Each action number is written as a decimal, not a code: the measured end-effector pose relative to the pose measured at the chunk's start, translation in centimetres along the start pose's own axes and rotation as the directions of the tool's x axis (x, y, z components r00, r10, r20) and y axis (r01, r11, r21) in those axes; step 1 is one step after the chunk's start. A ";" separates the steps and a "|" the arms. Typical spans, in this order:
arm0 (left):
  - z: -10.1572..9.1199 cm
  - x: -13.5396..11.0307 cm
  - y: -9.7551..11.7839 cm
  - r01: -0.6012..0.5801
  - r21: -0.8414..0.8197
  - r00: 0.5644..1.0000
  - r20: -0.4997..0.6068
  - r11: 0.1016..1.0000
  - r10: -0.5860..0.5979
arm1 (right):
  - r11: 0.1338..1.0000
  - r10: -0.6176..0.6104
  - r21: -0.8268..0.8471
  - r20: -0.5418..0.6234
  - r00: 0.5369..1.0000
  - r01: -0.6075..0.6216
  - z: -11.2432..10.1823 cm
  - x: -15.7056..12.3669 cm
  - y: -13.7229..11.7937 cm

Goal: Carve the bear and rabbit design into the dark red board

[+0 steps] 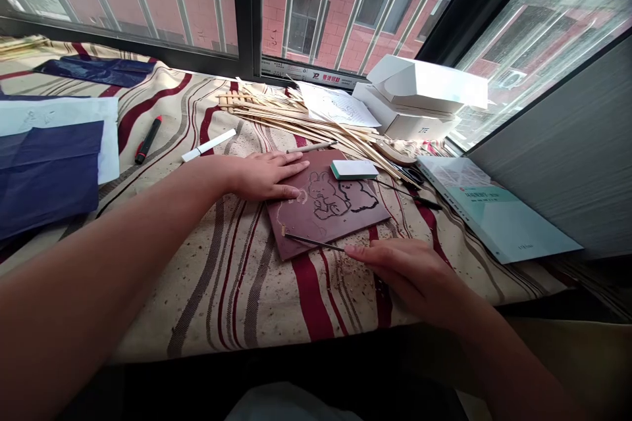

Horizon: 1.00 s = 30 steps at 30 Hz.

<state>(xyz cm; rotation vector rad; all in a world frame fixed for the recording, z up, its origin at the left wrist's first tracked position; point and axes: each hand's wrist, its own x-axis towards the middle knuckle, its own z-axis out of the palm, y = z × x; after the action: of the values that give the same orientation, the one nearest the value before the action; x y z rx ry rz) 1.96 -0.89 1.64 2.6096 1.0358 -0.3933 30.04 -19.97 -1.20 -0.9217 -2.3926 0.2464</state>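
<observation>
Okay, we'd pin this light, stiff carving block (296,230) at its edge: left hand (269,176) lies with fingers spread on it, right hand (409,276) with fingers pinched narrow on a carving tool (313,243).

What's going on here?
A person is working on a dark brown block lying on a striped cloth by a window. Their left hand rests on the block, and their right hand holds a thin carving tool with its tip at the block. Two cartoon animals are outlined on the block; pale shavings lie around it.
</observation>
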 end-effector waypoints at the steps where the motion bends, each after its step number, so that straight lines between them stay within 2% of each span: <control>1: 0.0 0.0 0.0 -0.007 0.004 1.000 -0.007 1.000 0.007 | 1.000 -0.004 -0.021 -0.004 1.000 0.004 0.0 -0.1 -0.2; 6: -0.1 0.0 0.2 0.003 0.032 1.000 0.005 0.999 -0.003 | 0.990 -0.011 -0.140 0.023 1.000 0.014 0.2 -0.4 -1.1; 11: 0.1 0.1 -0.2 -0.005 0.030 1.000 -0.008 1.000 0.006 | 0.991 -0.042 -0.127 0.032 0.999 0.046 0.2 0.0 -1.6; 15: 0.3 0.3 -0.5 -0.035 0.015 0.999 -0.019 0.999 0.035 | 0.989 0.029 -0.147 0.024 0.999 -0.025 -0.1 -0.6 -1.3; 20: 0.1 0.1 -0.1 0.004 0.008 1.000 -0.004 1.000 -0.004 | 0.987 0.000 -0.161 0.035 0.999 0.006 0.0 -0.8 -1.3; 26: -0.1 0.0 0.1 -0.004 0.032 1.000 0.000 0.999 0.004 | 0.928 0.022 -0.373 0.011 1.000 -0.016 0.8 -0.8 -4.7; 30: -0.2 -0.1 0.3 0.021 0.032 1.000 0.011 0.999 -0.022 | 0.909 0.021 -0.415 -0.040 0.999 -0.036 1.9 -0.7 -6.2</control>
<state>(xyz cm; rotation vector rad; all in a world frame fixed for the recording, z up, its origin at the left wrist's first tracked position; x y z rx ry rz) 2.10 -1.09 1.88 2.6233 1.0630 -0.4331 25.95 -25.02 -0.90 -1.1364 -2.4447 -0.2821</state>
